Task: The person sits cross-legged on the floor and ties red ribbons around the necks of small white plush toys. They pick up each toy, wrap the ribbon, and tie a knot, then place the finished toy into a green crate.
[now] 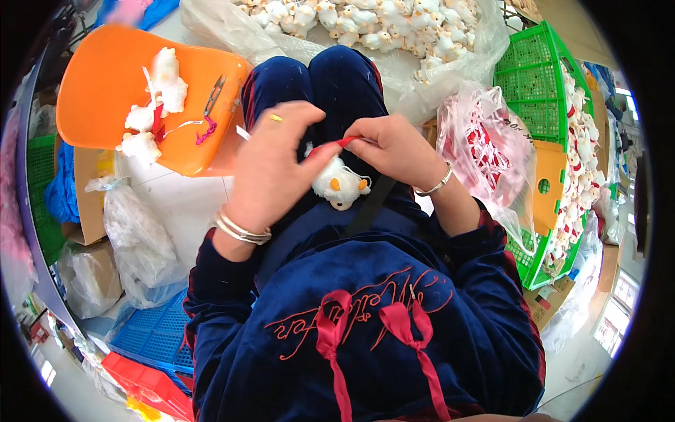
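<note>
A small white plush animal (341, 181) with orange ears and a white string loop lies on my lap, its head toward me. From above its head a strip of red ribbon (341, 143) runs to my right hand (394, 149), which pinches it between thumb and fingers. My left hand (271, 162) is at the toy's left side, slightly blurred, with thumb and forefinger spread apart. Its thumb lies beside the ribbon's left end; whether they touch is unclear. The left fingers' far side is hidden.
On the left, an orange chair (98, 84) bears white plush toys (169, 81), thread snips (214, 95) and a magenta cord (206, 131). Ahead lies a plastic sheet with many plush toys (373, 24). To the right are a bag of red ribbons (485, 148) and a green crate (524, 67).
</note>
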`<state>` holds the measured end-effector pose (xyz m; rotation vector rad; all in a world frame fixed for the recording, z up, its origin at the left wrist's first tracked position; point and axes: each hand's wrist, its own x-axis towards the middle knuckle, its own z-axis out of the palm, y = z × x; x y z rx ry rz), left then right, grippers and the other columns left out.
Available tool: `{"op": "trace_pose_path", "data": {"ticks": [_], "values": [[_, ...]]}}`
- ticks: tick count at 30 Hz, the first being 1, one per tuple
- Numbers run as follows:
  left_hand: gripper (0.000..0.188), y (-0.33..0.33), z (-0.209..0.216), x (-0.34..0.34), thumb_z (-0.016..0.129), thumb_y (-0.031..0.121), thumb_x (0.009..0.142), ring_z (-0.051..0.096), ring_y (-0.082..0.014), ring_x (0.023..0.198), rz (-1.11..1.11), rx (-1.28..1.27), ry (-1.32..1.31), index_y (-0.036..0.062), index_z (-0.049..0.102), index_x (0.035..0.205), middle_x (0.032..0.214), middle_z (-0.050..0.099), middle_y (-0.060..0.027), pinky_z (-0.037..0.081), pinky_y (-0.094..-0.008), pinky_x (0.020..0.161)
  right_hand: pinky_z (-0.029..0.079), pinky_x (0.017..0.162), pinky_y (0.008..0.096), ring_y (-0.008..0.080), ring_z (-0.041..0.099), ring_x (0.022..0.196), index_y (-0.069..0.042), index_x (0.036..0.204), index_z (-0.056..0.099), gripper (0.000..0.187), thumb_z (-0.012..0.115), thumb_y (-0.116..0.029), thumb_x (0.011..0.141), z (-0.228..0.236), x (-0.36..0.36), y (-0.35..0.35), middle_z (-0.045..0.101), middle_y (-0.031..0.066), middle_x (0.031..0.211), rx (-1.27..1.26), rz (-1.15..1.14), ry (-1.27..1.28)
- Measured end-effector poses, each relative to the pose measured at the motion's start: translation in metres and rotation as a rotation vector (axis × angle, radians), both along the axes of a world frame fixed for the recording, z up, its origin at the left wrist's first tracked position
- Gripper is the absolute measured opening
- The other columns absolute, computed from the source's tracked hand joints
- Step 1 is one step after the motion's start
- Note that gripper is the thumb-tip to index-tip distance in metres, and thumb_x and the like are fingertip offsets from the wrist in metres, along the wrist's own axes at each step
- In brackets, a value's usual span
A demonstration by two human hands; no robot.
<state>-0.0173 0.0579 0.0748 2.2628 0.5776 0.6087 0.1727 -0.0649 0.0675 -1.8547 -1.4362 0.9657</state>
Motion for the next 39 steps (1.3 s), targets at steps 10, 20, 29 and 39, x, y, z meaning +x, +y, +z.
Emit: {"op": "trace_pose_path", "data": {"ticks": [10,20,29,39], "values": [[0.014,-0.021,-0.025,0.008,0.07,0.005,0.086,0.068,-0.0271,0.086,-0.114,0.068,0.119,0.0067,0.069,0.1,0.099,0.066,-0.0071,0.056,-0.0358,0.077,0.049,0.062,0.0458,0.0399,0.063,0.067,0.0,0.081,0.069,0.028,0.067,-0.026,0.092,-0.002,0.004,-0.003,0.064,0.0213,0.071,-0.088,0.165,-0.067],[0.013,0.024,-0.048,-0.005,0.067,0.013,0.1,0.067,-0.006,0.077,0.094,-0.957,-0.048,0.0027,0.071,0.107,0.092,0.071,-0.0017,0.058,-0.021,0.067,0.053,0.074,0.0455,0.0391,0.068,0.085,0.002,0.102,0.065,0.049,0.073,-0.045,0.089,-0.005,-0.006,-0.014,0.068,0.022,0.091,-0.091,0.025,-0.065],[0.016,0.015,-0.034,0.009,0.08,0.003,0.081,0.063,-0.0238,0.07,0.132,0.226,-0.345,0.0093,0.07,0.091,0.081,0.064,-0.0055,0.05,-0.034,0.062,0.056,0.081,0.0473,0.0423,0.067,0.093,-0.001,0.12,0.055,0.057,0.081,-0.031,0.079,-0.038,-0.058,-0.047,0.058,0.0208,0.115,-0.163,0.089,-0.229],[0.043,-0.035,-0.073,-0.026,0.08,0.014,0.076,0.064,-0.0309,0.1,-0.382,0.002,0.01,0.0067,0.067,0.116,0.107,0.063,-0.011,0.055,-0.0389,0.084,0.056,0.08,0.0434,0.0406,0.064,0.091,-0.002,0.117,0.053,0.056,0.08,-0.016,0.071,-0.044,-0.059,-0.066,0.055,0.0201,0.111,0.15,-0.029,-0.1]]}}
